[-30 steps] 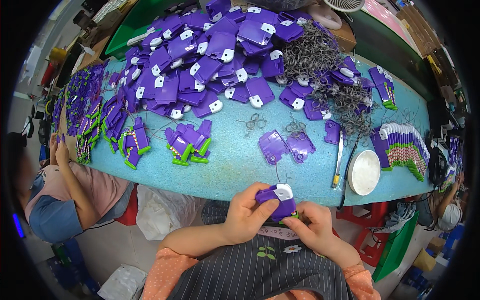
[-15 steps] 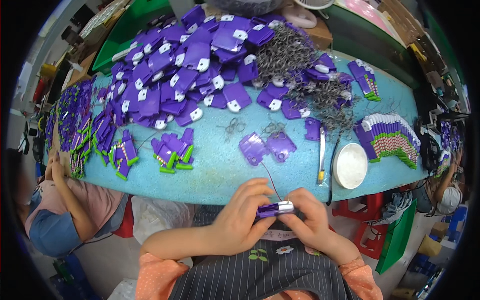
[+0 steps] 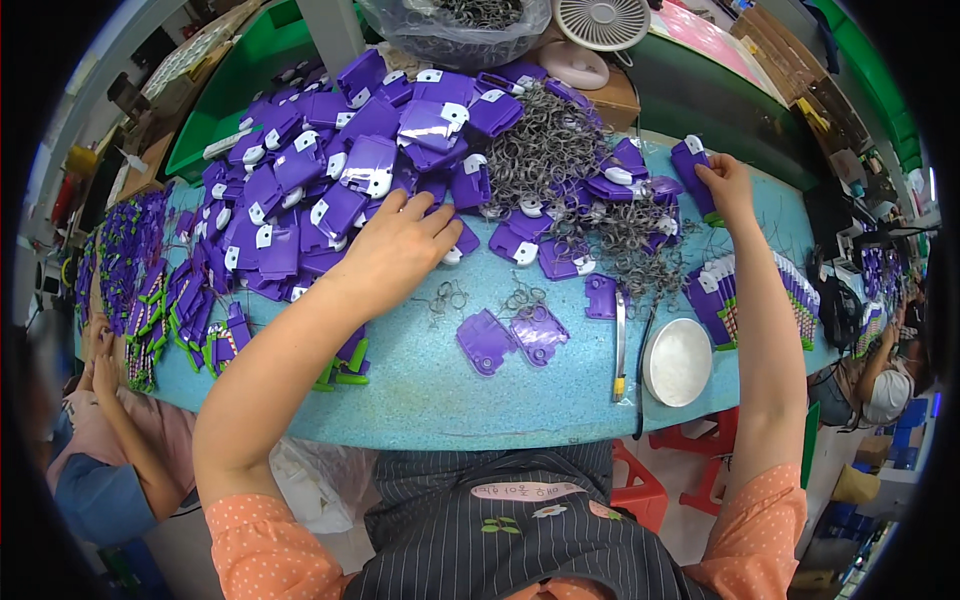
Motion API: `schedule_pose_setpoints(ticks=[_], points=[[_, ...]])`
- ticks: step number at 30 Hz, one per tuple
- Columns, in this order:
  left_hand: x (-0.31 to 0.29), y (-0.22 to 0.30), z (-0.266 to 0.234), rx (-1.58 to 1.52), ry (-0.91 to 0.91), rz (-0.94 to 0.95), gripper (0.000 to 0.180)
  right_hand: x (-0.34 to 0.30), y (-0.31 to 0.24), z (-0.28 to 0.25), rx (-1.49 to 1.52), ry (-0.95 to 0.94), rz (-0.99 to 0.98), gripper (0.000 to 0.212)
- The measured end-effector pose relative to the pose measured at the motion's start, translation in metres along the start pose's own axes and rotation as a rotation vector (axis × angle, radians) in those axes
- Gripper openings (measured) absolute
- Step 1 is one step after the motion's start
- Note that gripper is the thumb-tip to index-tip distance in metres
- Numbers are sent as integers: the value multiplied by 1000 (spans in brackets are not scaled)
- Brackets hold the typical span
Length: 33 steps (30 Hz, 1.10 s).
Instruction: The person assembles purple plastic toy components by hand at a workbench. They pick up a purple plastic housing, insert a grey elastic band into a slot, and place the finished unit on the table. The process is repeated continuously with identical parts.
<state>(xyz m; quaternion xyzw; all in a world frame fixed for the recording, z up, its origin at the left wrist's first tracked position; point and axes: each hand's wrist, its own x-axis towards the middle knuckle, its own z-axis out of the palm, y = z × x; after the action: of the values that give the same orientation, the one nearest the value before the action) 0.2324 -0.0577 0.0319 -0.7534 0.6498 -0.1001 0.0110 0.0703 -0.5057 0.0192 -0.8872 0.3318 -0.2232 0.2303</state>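
Observation:
My left hand point(image 3: 395, 245) reaches across the table to the front of a heap of purple plastic casings point(image 3: 300, 160) with white corner pieces. Its fingers are bent and slightly apart, the tips over casings; what lies under the palm is hidden. At the far right of the table, my right hand point(image 3: 728, 188) pinches the edge of a flat purple casing point(image 3: 689, 172) with a white top and a green end. Between my arms lie two separate purple casing halves point(image 3: 486, 343), with small grey metal rings point(image 3: 440, 298) behind them.
A tangle of grey rings point(image 3: 545, 150) adjoins the heap. Nearer are a utility knife point(image 3: 620, 345), a round white dish point(image 3: 678, 362) and a fanned row of purple casings point(image 3: 755, 295). Behind stand a bag-lined bowl point(image 3: 455, 35) and a fan point(image 3: 600, 22). Another person point(image 3: 125, 440) sits at left.
Both hands have left the spot at the table's near edge where they held a purple-and-white casing. The left has gone to the heap, the right to the casings at far right.

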Motion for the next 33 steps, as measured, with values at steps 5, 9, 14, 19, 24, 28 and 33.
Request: schedule_pose_setpoints(ticks=[5,9,14,19,24,28,33], points=[[-5,2,-13,-194,154,-41,33,-6,-15,-7,-631,110,4,36],[-31,56,-48,-1560,173,-512,28,-74,-93,-24,-89,70,-405,41],[-66,148,-41,-2653,87,-488,45,-232,-204,-29,630,-865,-579,76],[-81,182,-34,-2249,303,-705,51,-289,-200,-5,548,-446,-648,79],[-104,167,-43,-1320,233,-260,52,-293,-202,1,323,-436,-681,82],[-101,170,-40,-1223,249,-282,55,-307,-206,7,217,-469,-672,80],[-107,168,-18,-1422,186,-594,41,-316,-199,12,195,-514,-555,83]])
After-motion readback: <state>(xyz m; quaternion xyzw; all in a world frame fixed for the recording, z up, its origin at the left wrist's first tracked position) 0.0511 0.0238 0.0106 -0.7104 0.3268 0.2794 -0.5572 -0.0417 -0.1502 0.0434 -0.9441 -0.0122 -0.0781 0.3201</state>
